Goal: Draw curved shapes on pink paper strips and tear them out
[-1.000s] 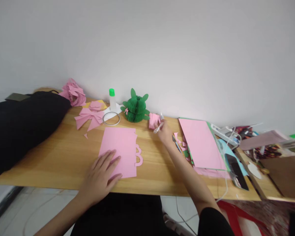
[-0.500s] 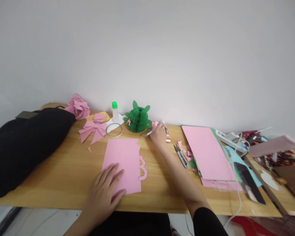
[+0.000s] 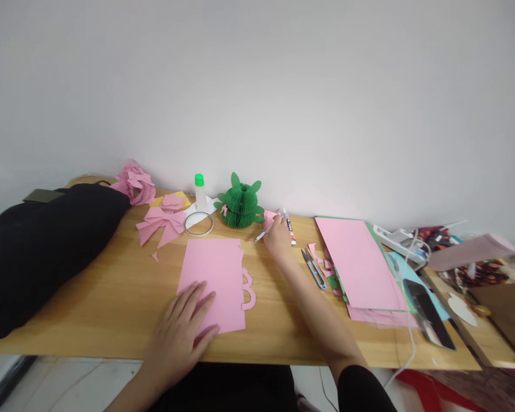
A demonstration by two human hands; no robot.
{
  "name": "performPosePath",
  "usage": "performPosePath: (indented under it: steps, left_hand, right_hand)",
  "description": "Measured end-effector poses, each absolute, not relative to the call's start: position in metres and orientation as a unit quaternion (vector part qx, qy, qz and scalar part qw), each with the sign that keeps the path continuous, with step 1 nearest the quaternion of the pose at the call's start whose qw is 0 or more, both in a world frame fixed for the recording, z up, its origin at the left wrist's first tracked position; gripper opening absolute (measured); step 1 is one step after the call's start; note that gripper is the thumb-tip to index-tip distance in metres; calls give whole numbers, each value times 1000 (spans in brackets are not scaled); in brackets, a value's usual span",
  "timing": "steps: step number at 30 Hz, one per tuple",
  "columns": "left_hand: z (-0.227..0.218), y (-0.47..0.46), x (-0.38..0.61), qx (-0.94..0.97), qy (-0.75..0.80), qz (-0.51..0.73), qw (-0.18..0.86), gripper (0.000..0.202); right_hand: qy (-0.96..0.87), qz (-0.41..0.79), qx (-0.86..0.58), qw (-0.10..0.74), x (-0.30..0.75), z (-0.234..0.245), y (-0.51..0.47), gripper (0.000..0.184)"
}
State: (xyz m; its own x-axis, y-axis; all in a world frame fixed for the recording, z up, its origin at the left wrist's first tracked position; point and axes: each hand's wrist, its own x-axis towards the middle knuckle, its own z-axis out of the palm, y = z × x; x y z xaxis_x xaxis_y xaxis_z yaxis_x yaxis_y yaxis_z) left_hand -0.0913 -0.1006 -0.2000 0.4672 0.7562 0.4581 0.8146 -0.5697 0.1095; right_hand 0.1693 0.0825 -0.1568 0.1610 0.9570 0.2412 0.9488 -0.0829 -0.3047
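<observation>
My left hand (image 3: 182, 326) lies flat with spread fingers on the lower left of a pink paper sheet (image 3: 217, 274). At the sheet's right edge is a curved, scalloped pink cut-out strip (image 3: 249, 294). Further back, my right hand (image 3: 278, 236) is closed around a slim white pen (image 3: 262, 233), its tip pointing left. Behind that hand are a small pink paper piece (image 3: 269, 217) and a glue tube (image 3: 290, 228), partly covered by it. A green honeycomb paper ball with leaves (image 3: 240, 206) stands just to the left. Blue-handled thread snips (image 3: 314, 269) lie to the right.
At the left are a black bag (image 3: 55, 246), a crumpled pink paper flower (image 3: 133, 183), a pink bow (image 3: 163, 224), a glue bottle (image 3: 200, 194) and a ring (image 3: 198, 224). Stacked paper (image 3: 360, 263), a phone (image 3: 429, 315) and a power strip (image 3: 399, 246) occupy the right.
The view has shifted slightly, so things sit a little higher in the picture. Both hands keep nearly the same place, the right still with the pen.
</observation>
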Motion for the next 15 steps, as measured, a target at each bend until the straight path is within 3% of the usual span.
performPosePath:
  steps: [10, 15]
  left_hand:
    - [-198, -102, -91, -857, -464, -224, 36, 49]
    - [-191, -103, -89, -857, -469, -212, 24, 47]
  right_hand:
    - [-664, 44, -716, 212, 169, -146, 71, 39]
    - [-668, 49, -710, 218, 173, -137, 55, 34]
